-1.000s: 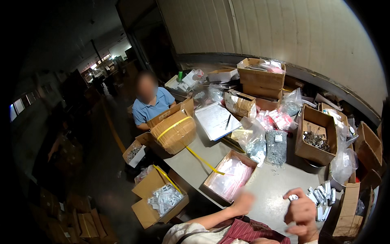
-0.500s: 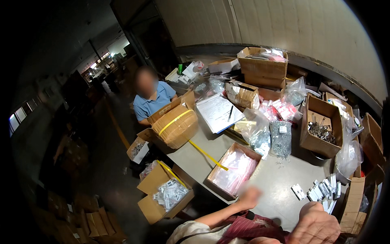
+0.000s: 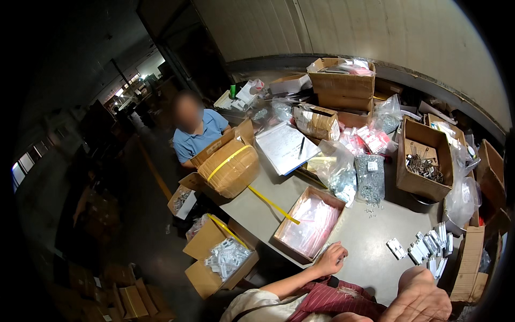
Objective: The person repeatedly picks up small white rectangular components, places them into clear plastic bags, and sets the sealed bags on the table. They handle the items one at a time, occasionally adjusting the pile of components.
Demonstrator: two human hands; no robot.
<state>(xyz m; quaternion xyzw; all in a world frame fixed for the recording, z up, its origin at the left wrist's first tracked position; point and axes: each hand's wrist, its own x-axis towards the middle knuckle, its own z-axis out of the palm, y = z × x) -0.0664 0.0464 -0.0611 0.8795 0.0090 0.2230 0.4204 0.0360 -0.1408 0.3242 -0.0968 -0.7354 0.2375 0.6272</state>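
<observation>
Silver-coloured metal pieces (image 3: 430, 246) lie in a loose group on the grey worktop (image 3: 362, 231), at its right part, and one single piece (image 3: 397, 249) lies just to the left of them, apart from the group. Near these, at the lower edge of the view, is the right hand (image 3: 417, 298). Its palm is turned to the camera, but its fingers are not clearly seen, so I cannot tell if they are spread or pressed together.

The left hand (image 3: 330, 260) is at the near edge of the worktop, with the fingers bent and directed to the right. Whether it pinches something small, I cannot tell. Just beside this hand stands an open carton (image 3: 292, 251), in which clear and pink plastic bags (image 3: 314, 222) are lying. A yellow strap (image 3: 273, 205) reaches with its end over the rim of this carton.

Farther back there is a clear bag of tiny metal parts (image 3: 370, 180), with some loose bits (image 3: 371, 210) before it. To the right of it, a deeper carton (image 3: 421, 188) holds metal clips (image 3: 424, 165). A black pen (image 3: 301, 147) lies on white paper sheets (image 3: 279, 144). At the left, behind a taped carton (image 3: 230, 169), is a co-worker in a blue shirt (image 3: 198, 137).
</observation>
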